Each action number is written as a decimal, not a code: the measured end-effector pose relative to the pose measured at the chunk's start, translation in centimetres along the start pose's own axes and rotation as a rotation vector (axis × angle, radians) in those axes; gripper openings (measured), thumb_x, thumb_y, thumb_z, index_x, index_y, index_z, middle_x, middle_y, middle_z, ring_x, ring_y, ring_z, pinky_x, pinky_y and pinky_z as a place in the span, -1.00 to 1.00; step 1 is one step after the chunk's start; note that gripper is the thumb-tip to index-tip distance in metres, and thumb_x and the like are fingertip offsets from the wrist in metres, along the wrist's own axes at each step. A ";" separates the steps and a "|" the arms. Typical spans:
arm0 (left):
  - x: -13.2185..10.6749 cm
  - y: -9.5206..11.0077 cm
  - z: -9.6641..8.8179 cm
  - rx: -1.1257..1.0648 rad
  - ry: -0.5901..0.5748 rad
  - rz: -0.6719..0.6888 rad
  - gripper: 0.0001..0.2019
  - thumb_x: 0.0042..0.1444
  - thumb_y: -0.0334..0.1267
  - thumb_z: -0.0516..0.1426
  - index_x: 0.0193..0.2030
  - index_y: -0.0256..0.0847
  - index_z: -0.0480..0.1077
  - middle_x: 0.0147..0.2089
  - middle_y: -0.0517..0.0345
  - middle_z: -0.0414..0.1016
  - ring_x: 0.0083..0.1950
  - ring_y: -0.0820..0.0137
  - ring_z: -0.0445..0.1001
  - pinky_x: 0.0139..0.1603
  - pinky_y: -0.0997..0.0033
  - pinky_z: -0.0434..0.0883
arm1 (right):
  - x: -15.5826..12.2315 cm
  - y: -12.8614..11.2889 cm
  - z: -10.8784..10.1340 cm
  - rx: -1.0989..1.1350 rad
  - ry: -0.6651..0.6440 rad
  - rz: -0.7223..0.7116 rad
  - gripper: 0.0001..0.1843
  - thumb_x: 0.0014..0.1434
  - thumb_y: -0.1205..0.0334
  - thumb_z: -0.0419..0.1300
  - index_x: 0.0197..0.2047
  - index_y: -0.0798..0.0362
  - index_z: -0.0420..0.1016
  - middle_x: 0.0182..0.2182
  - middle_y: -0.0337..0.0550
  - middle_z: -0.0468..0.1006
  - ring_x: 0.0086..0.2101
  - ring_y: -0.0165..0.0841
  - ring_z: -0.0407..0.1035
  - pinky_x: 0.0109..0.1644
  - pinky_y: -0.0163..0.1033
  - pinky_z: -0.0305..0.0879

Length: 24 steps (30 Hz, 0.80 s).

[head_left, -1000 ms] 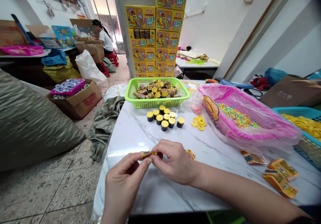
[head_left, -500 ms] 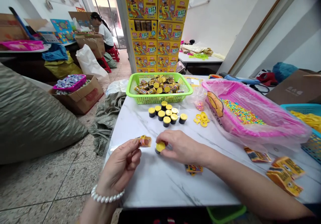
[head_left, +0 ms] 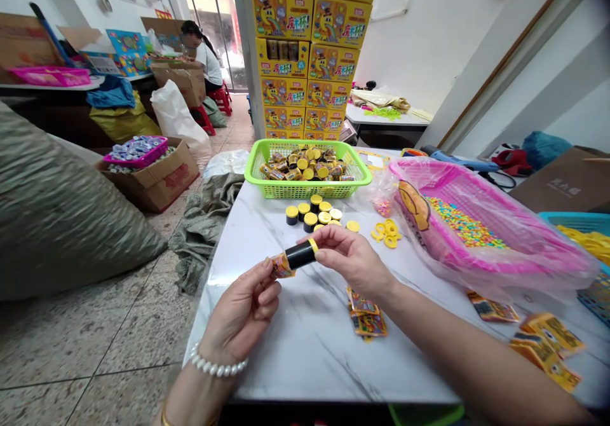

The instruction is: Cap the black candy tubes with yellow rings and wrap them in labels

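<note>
My left hand (head_left: 255, 299) pinches a printed yellow plastic sleeve (head_left: 283, 266). In my right hand (head_left: 350, 254) is a small black cup (head_left: 300, 255) with a yellow lid, held by the lid end and tilted sideways. The cup's black end meets the mouth of the sleeve; how far it reaches in I cannot tell. Beyond my hands stand several more black cups with yellow lids (head_left: 291, 215), some hidden behind my right hand. A stack of flat printed sleeves (head_left: 366, 318) lies on the table below my right wrist.
A green basket (head_left: 307, 189) of wrapped cups stands at the back. Yellow rings (head_left: 387, 230) lie beside a pink basket (head_left: 481, 267) lined with plastic, holding coloured beads. More printed sleeves (head_left: 548, 346) lie at the right. Yellow boxes (head_left: 283, 14) are stacked behind; a person (head_left: 206, 57) sits far left.
My right hand has lifted the black cup off the table, tipped it sideways and brought it against the sleeve in my left hand. The view has shifted slightly.
</note>
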<state>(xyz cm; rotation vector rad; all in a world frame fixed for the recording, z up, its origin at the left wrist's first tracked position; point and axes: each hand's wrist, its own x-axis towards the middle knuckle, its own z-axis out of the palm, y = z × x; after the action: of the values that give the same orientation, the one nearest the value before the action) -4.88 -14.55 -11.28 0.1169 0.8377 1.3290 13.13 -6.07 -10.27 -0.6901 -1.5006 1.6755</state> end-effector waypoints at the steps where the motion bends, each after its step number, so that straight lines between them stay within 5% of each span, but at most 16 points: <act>1: 0.0 0.0 0.0 -0.014 0.003 0.000 -0.90 0.13 -0.38 0.23 -0.32 -0.36 0.38 -0.43 0.24 0.36 -0.66 0.75 0.08 -0.73 0.76 -0.03 | 0.0 0.0 0.1 0.004 0.000 0.000 -0.68 0.02 0.10 0.38 -0.22 0.08 0.46 -0.25 -0.13 0.58 -0.22 -0.35 0.47 -0.06 -0.17 0.40; 6: 0.1 0.0 0.2 -0.061 0.057 -0.002 -0.86 0.18 -0.40 0.18 -0.39 -0.33 0.34 -0.55 0.34 0.25 -0.69 0.73 0.07 -0.75 0.74 -0.04 | -0.4 -0.4 0.1 -0.011 0.027 0.005 -0.71 0.02 0.14 0.39 -0.23 0.07 0.47 -0.26 -0.14 0.58 -0.23 -0.35 0.47 -0.08 -0.18 0.40; 24: 0.4 -0.8 -0.1 -0.035 -0.028 -0.013 -0.91 0.16 -0.40 0.17 -0.35 -0.40 0.43 -0.45 0.19 0.43 -0.68 0.72 0.11 -0.77 0.73 0.02 | -0.9 -0.5 1.1 -0.062 0.059 0.188 -0.76 0.02 0.28 0.30 -0.28 0.05 0.31 -0.48 -0.32 0.47 -0.42 -0.45 0.39 -0.27 -0.28 0.36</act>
<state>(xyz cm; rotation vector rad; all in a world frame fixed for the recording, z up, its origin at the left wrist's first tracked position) -4.32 -14.44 -11.93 0.1019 0.7896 1.3262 12.79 -7.44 -9.69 -0.9316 -1.4896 1.7363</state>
